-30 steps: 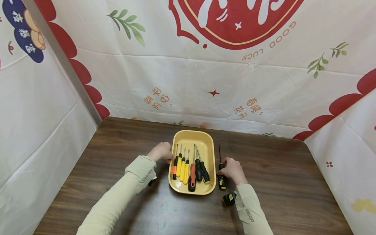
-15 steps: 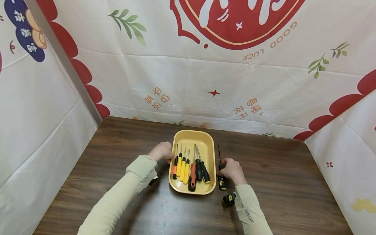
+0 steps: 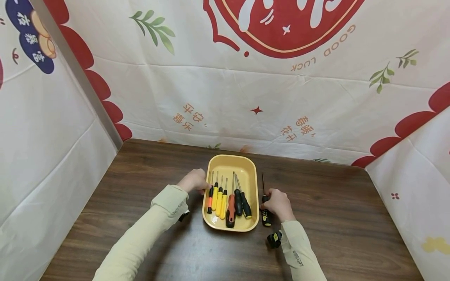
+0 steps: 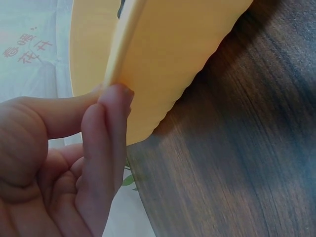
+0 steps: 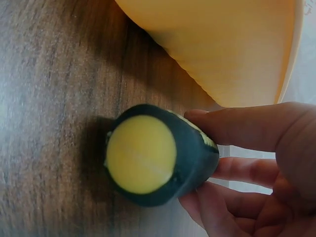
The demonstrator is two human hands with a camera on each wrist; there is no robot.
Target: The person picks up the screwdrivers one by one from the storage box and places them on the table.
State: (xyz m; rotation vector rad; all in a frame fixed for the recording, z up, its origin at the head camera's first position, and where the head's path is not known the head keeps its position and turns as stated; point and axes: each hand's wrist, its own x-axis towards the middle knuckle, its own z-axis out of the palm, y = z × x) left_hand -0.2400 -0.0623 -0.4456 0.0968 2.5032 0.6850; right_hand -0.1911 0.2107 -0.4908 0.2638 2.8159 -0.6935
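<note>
A yellow tray (image 3: pixel 250 168) on the table holds several screwdrivers, laid side by side with their tips toward the back. My left hand (image 3: pixel 194 181) pinches the tray's left rim between thumb and fingers, as the left wrist view shows on the tray wall (image 4: pixel 163 64). To the right of the tray, my right hand (image 3: pixel 279 203) grips a black-and-yellow screwdriver (image 3: pixel 266 218) around its handle. The right wrist view shows the yellow end of that screwdriver (image 5: pixel 142 154) close up, thumb on one side and fingers on the other. Its shaft points to the back.
Inside the tray lie yellow-handled screwdrivers (image 3: pixel 218 202), a red-and-black screwdriver (image 3: pixel 230 210) and black-handled ones (image 3: pixel 238 203). The dark wooden table (image 3: pixel 337 218) ends at a white printed cloth (image 3: pixel 225 101) behind, with cloth on both sides too.
</note>
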